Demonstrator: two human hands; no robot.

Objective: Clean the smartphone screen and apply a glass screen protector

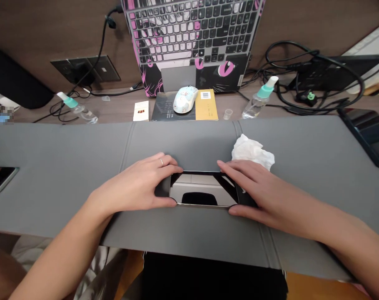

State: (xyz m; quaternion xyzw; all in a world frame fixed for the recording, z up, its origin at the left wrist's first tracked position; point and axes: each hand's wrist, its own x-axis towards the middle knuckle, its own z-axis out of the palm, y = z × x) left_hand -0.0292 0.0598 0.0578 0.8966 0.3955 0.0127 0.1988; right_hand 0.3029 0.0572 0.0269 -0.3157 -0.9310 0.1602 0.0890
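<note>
A smartphone (205, 189) with a glossy, mirror-like dark screen lies lengthwise across the grey desk mat (183, 227). Its left end is gripped by my left hand (139, 183), thumb on the near edge and fingers on the far edge; a ring shows on one finger. At the other end, my right hand (258, 187) spans the phone the same way. Black surface shows past both ends of the screen under my palms, and I cannot tell whether it is part of the phone. Crumpled white tissue (252, 152) sits just beyond my right hand.
Behind the mat stand a laptop (192, 41), a patterned mouse (185, 100) on a booklet (208, 110), a small white box (141, 111) and two spray bottles (260, 98). Another phone (2, 179) lies left, a dark tablet-like device (367, 133) right. Cables (314, 46) coil at back right.
</note>
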